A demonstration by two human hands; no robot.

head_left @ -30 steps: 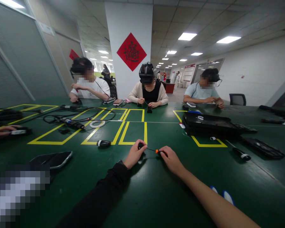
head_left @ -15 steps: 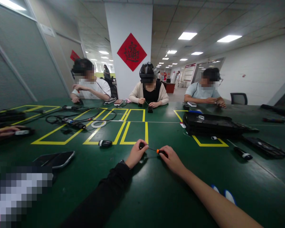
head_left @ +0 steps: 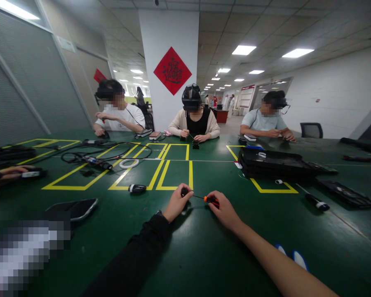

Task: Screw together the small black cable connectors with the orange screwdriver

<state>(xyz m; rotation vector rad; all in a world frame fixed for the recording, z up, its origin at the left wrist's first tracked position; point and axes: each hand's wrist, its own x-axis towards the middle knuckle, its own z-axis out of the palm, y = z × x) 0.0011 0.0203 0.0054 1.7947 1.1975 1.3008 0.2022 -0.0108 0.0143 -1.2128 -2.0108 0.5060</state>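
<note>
Over the green table, my right hand (head_left: 221, 207) is closed around the black-and-orange handle of a screwdriver (head_left: 211, 201). Its thin shaft points left, toward my left hand (head_left: 178, 201). Between the thumb and fingers of that hand is a small black part (head_left: 184, 192); most of it is hidden, so I cannot tell its kind. The screwdriver's tip meets or nearly meets this part. My left arm wears a black sleeve, and my right forearm is bare.
Yellow tape outlines (head_left: 174, 188) mark the green table (head_left: 185, 255). A black cylindrical device (head_left: 137, 188) lies beyond my left hand, a phone (head_left: 76, 209) to the left. Black trays (head_left: 275, 163) stand at right. Cables (head_left: 94, 159) lie at left. Several people sit around the table.
My right hand has shifted its grip slightly, and more orange shows on the screwdriver handle. The left hand keeps its hold. The whole view has tilted up a little.
</note>
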